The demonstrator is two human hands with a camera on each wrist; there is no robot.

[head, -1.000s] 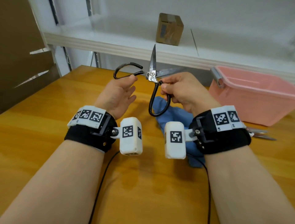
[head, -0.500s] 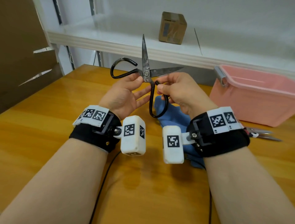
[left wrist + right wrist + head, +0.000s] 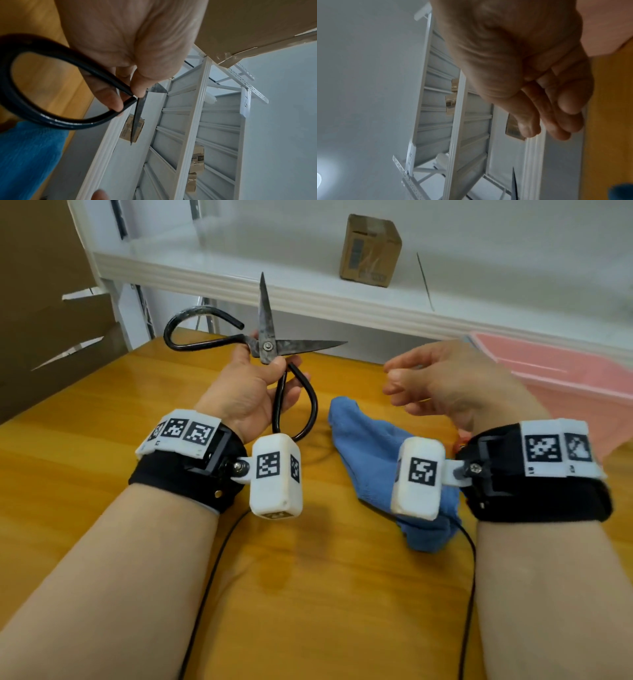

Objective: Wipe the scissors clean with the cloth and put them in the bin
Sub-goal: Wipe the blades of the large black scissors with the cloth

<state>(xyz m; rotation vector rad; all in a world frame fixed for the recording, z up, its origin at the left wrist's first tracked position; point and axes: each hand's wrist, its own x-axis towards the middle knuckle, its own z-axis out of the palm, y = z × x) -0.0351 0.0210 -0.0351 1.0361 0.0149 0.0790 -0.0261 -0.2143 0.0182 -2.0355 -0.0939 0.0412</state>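
Black-handled scissors (image 3: 267,345) are held up over the wooden table, blades spread wide. My left hand (image 3: 255,385) pinches them at the pivot, thumb on top; in the left wrist view the lower handle loop (image 3: 42,86) hangs by the fingers. My right hand (image 3: 428,381) hovers empty to the right, fingers loosely curled, a hand's width from the blade tip. The blue cloth (image 3: 373,446) lies crumpled on the table under and between the wrists. The pink bin (image 3: 565,385) stands at the right, behind the right hand.
A white shelf (image 3: 308,282) runs along the back with a small cardboard box (image 3: 370,251) on it. Brown cardboard (image 3: 37,302) stands at the far left. Black cables (image 3: 205,594) trail over the table (image 3: 102,440) toward me.
My right hand let go of the scissor handle and drew away to the right. The left hand shifted to the pivot and now holds the scissors alone, blades opened wider.
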